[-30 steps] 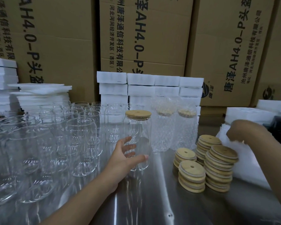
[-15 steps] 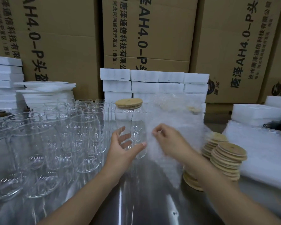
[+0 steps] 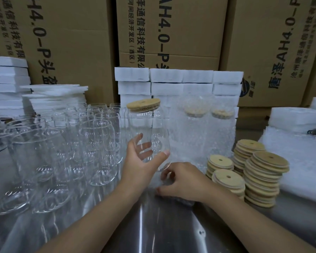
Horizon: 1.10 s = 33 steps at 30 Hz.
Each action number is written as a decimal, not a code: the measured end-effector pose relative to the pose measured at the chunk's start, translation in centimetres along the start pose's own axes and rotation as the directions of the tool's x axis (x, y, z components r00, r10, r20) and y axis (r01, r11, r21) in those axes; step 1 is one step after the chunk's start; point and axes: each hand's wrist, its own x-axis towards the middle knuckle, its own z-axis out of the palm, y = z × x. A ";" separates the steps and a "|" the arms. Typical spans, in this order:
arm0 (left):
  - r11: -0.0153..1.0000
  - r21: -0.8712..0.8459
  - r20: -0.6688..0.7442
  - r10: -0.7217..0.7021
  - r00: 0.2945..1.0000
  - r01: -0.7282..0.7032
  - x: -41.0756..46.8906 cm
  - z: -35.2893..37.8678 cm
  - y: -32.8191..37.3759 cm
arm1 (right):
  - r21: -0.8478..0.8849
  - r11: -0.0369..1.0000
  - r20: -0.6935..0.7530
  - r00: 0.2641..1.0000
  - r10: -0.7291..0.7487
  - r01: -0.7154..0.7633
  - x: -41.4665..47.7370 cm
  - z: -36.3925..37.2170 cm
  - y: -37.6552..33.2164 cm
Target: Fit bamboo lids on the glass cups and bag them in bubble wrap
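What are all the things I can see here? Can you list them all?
lidded cup: one, clear glass with a tan lid, tilted, in the left hand
empty cups: many, clear, on the left of the table
wrapped cups: two, in clear bubble wrap, behind the lidded cup
lids: four stacks, tan, on the right
bubble bag: one, clear, under the right hand, hard to see
foam blocks: many, white, stacked at the back
boxes: several, brown, behind everything
table: one, shiny grey, under it all
left hand: holds the lidded cup
right hand: below the cup's base, pinching the bubble bag
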 end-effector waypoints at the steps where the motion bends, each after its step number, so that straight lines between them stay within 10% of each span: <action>1: 1.000 0.002 -0.001 0.000 1.000 0.000 0.0 0.1 0.0 | 0.016 1.000 0.010 1.000 -0.002 0.002 0.0 -0.1 -0.1; 14: 0.981 -0.191 0.013 -0.042 0.999 0.044 -0.1 0.2 0.3 | 0.367 0.921 0.020 0.991 0.135 -0.133 -0.5 -0.5 -1.2; 22: 0.951 -0.284 0.112 -0.094 0.989 0.123 -0.1 0.7 -0.2 | 0.783 0.580 -0.022 0.921 0.389 -0.226 0.3 -0.4 -0.9; 27: 0.990 -0.135 0.103 -0.035 0.994 0.049 -0.5 0.7 0.1 | 0.500 0.861 -0.390 0.865 0.317 -0.091 0.4 -1.6 -0.6; 33: 1.000 -0.027 0.127 0.003 0.992 0.000 -0.8 0.5 -0.1 | 0.491 0.871 -0.414 0.870 0.267 -0.034 0.0 -2.0 -0.9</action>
